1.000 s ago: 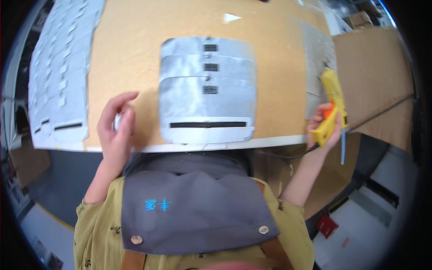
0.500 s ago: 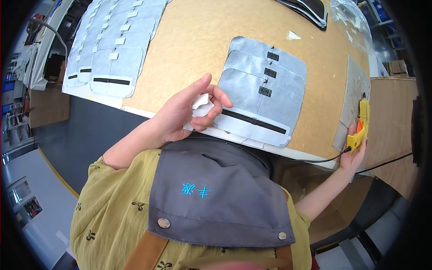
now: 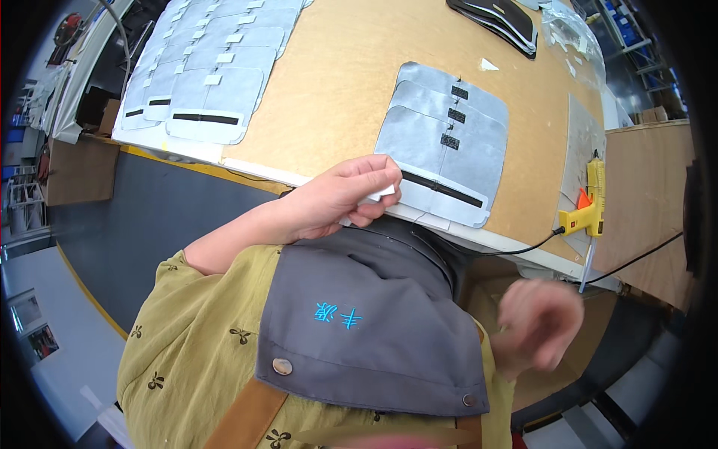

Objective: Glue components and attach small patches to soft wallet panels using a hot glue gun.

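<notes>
My left hand (image 3: 351, 196) is closed around small flat white pieces (image 3: 383, 192), thumb pressed on top. It is over the table's front edge, next to an overlapping stack of light grey fabric panels (image 3: 426, 153). These panels carry black textured patches (image 3: 455, 116) along a centre line, and a black strip (image 3: 434, 187) runs across the nearest one. My right hand (image 3: 540, 323) is off the table, in front of its right corner. It holds no visible tool, and motion blur smears its fingers. A yellow glue gun (image 3: 585, 213) with an orange trigger rests at the table's right edge.
Overlapping grey panels with white tabs (image 3: 217, 97) cover the table's left. Black panels (image 3: 501, 26) and a clear plastic bag (image 3: 572, 41) are at the back right. The glue gun's black cable (image 3: 516, 252) runs along the front edge. Below stands an open cardboard box (image 3: 486, 280).
My right hand has let go of the glue gun and moved down and left, off the table. My left hand has moved slightly right, its fingers closing more tightly on the white pieces.
</notes>
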A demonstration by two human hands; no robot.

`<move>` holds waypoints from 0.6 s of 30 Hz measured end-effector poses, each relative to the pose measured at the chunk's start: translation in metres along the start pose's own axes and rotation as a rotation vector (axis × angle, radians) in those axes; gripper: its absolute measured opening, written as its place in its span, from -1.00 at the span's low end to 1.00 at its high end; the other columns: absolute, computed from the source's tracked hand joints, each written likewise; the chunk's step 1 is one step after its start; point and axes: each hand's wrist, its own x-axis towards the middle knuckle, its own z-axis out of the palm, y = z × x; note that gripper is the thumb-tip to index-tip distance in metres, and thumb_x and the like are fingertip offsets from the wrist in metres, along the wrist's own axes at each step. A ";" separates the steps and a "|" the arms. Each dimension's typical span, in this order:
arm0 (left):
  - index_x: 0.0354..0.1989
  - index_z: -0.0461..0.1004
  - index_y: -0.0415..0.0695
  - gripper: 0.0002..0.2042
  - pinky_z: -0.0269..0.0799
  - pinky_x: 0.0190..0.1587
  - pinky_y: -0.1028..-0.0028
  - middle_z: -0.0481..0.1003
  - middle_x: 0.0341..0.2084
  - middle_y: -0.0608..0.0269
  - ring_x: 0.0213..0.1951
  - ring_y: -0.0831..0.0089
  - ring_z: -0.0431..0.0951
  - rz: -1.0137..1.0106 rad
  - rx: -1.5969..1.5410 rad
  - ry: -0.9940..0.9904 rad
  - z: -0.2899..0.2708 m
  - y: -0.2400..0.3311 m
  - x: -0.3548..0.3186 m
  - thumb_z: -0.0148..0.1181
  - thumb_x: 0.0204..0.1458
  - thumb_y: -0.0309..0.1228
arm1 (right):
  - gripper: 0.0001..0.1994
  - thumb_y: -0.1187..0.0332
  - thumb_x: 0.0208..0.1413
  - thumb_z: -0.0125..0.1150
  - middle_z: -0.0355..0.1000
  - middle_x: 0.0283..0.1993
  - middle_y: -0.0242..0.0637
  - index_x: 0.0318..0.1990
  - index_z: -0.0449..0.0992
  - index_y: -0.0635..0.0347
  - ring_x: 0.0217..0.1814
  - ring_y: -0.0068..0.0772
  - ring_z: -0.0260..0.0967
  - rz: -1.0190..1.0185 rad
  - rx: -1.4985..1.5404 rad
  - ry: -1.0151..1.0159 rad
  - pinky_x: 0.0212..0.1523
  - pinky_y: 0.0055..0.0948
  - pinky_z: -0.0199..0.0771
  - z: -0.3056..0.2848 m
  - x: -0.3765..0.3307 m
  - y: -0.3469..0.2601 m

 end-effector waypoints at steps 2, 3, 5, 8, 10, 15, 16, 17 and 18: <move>-0.23 0.31 -0.02 -0.79 -0.03 -0.54 0.71 0.34 -0.35 0.41 -0.54 0.72 0.08 0.029 0.031 0.049 0.000 -0.012 -0.007 -0.04 0.39 -0.18 | -0.41 0.07 0.20 0.28 0.54 -0.35 -0.32 0.21 0.45 0.39 -0.44 -0.33 0.44 0.172 0.043 -0.673 -0.35 -0.40 0.42 0.010 0.047 0.003; -0.23 0.31 -0.02 -0.79 -0.03 -0.54 0.71 0.34 -0.35 0.41 -0.54 0.72 0.08 0.042 0.026 0.044 0.000 -0.012 -0.011 -0.04 0.39 -0.18 | -0.49 0.10 0.14 0.39 0.55 -0.27 -0.18 0.01 0.55 0.44 -0.36 -0.25 0.49 0.071 0.101 -0.631 -0.34 -0.40 0.43 0.028 0.058 0.006; -0.23 0.33 -0.03 -0.79 -0.03 -0.54 0.70 0.31 -0.39 0.42 -0.53 0.73 0.07 -0.004 0.071 0.069 0.003 -0.009 -0.016 -0.03 0.39 -0.19 | -0.52 0.17 0.20 0.33 0.56 -0.22 -0.14 0.08 0.53 0.45 -0.35 -0.27 0.49 0.020 0.216 -0.661 -0.32 -0.44 0.44 0.046 0.069 0.005; -0.21 0.37 -0.03 -0.73 0.00 -0.52 0.68 0.26 -0.46 0.51 -0.51 0.73 0.09 0.062 0.032 -0.030 -0.001 -0.013 -0.021 -0.05 0.38 -0.09 | -0.66 0.28 0.23 0.29 0.57 -0.25 -0.14 -0.02 0.59 0.44 -0.37 -0.29 0.48 -0.019 0.086 -0.758 -0.34 -0.42 0.43 0.049 0.071 0.006; -0.21 0.37 -0.04 -0.70 0.01 -0.50 0.66 0.24 -0.46 0.48 -0.51 0.71 0.10 0.050 0.046 -0.012 0.004 -0.009 -0.023 -0.09 0.38 -0.07 | -0.84 0.41 0.15 0.31 0.58 -0.31 -0.18 -0.25 0.65 0.38 -0.40 -0.34 0.46 -0.133 0.214 -0.107 -0.36 -0.42 0.42 0.057 0.044 0.032; -0.21 0.39 -0.09 -0.57 0.06 -0.46 0.61 0.21 -0.48 0.46 -0.51 0.67 0.10 0.062 0.193 0.031 0.015 -0.006 -0.006 -0.22 0.39 0.03 | -0.81 0.43 -0.01 0.49 0.48 -0.39 -0.32 -0.34 0.56 0.27 -0.37 -0.50 0.44 0.335 -0.709 0.410 -0.33 -0.52 0.44 0.037 0.050 0.063; -0.21 0.39 -0.09 -0.57 0.06 -0.46 0.61 0.21 -0.48 0.46 -0.51 0.67 0.10 0.055 0.189 0.019 0.015 -0.007 -0.001 -0.22 0.39 0.03 | -0.77 0.39 -0.04 0.52 0.46 -0.39 -0.32 -0.32 0.55 0.26 -0.37 -0.50 0.43 0.304 -0.786 0.457 -0.33 -0.52 0.44 0.035 0.052 0.071; -0.21 0.40 -0.09 -0.55 0.08 -0.45 0.61 0.24 -0.46 0.46 -0.50 0.67 0.11 0.084 0.243 0.007 0.015 -0.007 0.004 -0.25 0.39 0.04 | -0.72 0.35 -0.06 0.55 0.45 -0.39 -0.32 -0.31 0.54 0.24 -0.36 -0.50 0.41 0.273 -0.863 0.501 -0.33 -0.51 0.45 0.033 0.053 0.078; -0.20 0.41 -0.10 -0.53 0.09 -0.44 0.61 0.28 -0.45 0.45 -0.50 0.67 0.12 0.114 0.298 0.000 0.014 -0.007 0.008 -0.28 0.40 0.05 | -0.69 0.32 -0.10 0.57 0.44 -0.40 -0.35 -0.29 0.53 0.20 -0.37 -0.47 0.38 0.253 -0.894 0.527 -0.36 -0.50 0.43 0.029 0.054 0.086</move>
